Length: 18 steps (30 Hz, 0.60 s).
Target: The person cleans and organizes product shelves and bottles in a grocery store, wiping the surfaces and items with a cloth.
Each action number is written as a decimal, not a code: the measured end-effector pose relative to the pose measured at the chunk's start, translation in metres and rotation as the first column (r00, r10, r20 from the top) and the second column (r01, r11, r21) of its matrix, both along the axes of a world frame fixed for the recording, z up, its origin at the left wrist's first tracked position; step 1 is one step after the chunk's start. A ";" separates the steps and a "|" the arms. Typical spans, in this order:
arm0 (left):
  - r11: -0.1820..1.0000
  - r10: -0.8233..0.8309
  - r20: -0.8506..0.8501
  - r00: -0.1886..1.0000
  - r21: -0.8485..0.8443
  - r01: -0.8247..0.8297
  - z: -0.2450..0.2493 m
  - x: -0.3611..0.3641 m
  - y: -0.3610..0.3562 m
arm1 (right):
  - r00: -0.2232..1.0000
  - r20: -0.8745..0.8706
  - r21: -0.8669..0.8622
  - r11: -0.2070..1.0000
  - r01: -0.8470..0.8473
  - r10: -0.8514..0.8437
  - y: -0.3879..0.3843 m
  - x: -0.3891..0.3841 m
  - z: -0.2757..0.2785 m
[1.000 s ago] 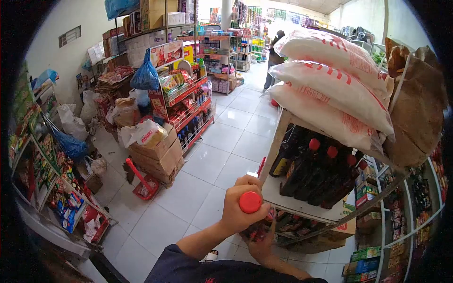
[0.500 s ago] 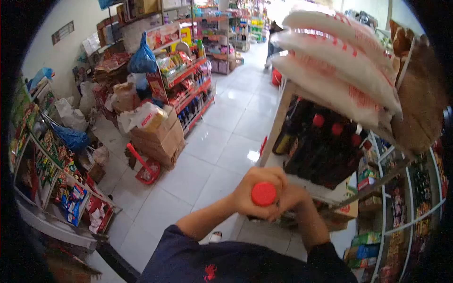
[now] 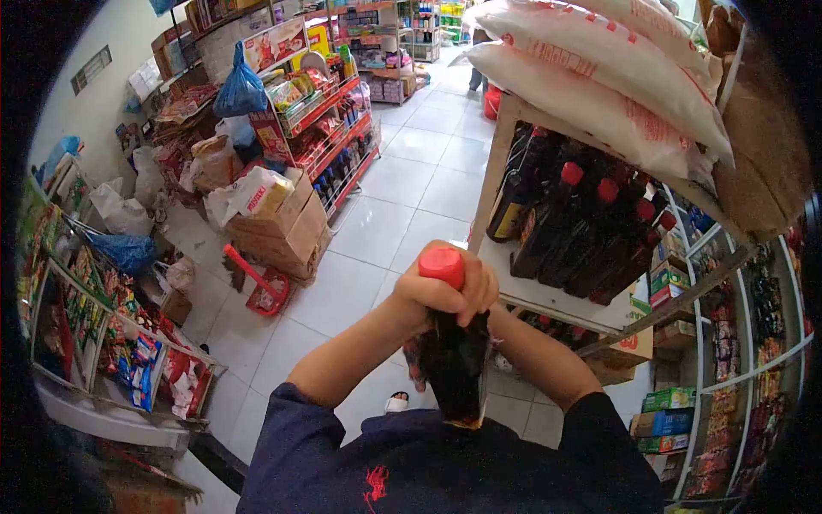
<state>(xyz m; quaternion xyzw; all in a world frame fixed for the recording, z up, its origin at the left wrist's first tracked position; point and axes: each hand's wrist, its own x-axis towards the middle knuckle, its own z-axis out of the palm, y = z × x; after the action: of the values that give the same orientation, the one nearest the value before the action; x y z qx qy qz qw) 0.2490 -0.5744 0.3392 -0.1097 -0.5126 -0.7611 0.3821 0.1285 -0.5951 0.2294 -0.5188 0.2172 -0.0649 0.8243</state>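
Note:
My left hand (image 3: 449, 287) is wrapped round the neck of a dark glass bottle (image 3: 454, 364), just under its red cap (image 3: 441, 265). The bottle is tilted, with its base toward my chest and its cap away from me. My right forearm (image 3: 548, 355) reaches in from the right and passes behind the bottle. What seem to be fingers of my right hand (image 3: 415, 364) show at the bottle's left side. Most of that hand is hidden, so its grip cannot be made out.
Right of my hands, a shelf (image 3: 556, 300) carries several dark red-capped bottles (image 3: 569, 218), with large white sacks (image 3: 591, 103) on top. Leftward on the tiled floor stand a red dustpan (image 3: 270, 291) and cardboard boxes (image 3: 287, 227). Stocked racks (image 3: 330, 128) line the aisle.
Both hands have moved left and up in the view. The bottle has tipped from end-on, so its dark body now shows. My right hand has gone from beside the bottle to behind it.

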 end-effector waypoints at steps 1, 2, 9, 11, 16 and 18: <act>1.000 0.017 -0.027 0.999 -0.009 -0.017 0.001 0.000 0.001 | 0.999 0.024 0.053 0.998 0.020 -0.021 -0.001 0.003 -0.005; 1.000 0.018 -0.024 1.000 -0.009 -0.018 0.002 0.001 0.002 | 0.998 0.056 0.121 0.992 0.034 -0.041 0.017 0.000 -0.021; 0.991 0.136 -0.196 0.971 0.041 -0.130 0.016 0.016 -0.004 | 0.957 0.205 0.540 0.839 0.065 -0.206 0.052 -0.009 -0.072; 0.986 0.162 -0.199 0.967 -0.014 -0.168 0.019 0.017 -0.004 | 0.938 0.232 0.631 0.774 0.058 -0.259 0.040 -0.013 -0.074; 0.914 0.353 0.072 0.933 -0.239 -0.327 0.016 0.010 0.008 | 0.900 0.347 -0.162 0.928 0.334 -0.263 0.046 -0.017 0.051; 0.899 0.405 0.108 0.908 -0.230 -0.374 0.005 0.010 0.006 | 0.824 -0.011 -0.746 0.553 0.371 -0.567 0.069 -0.007 0.100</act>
<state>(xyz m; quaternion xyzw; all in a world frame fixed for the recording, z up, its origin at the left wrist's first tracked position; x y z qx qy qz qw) 0.2592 -0.5684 0.3443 0.0154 -0.6271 -0.6185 0.4732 0.1217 -0.5259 0.3298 -0.7228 0.4073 -0.2973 0.4725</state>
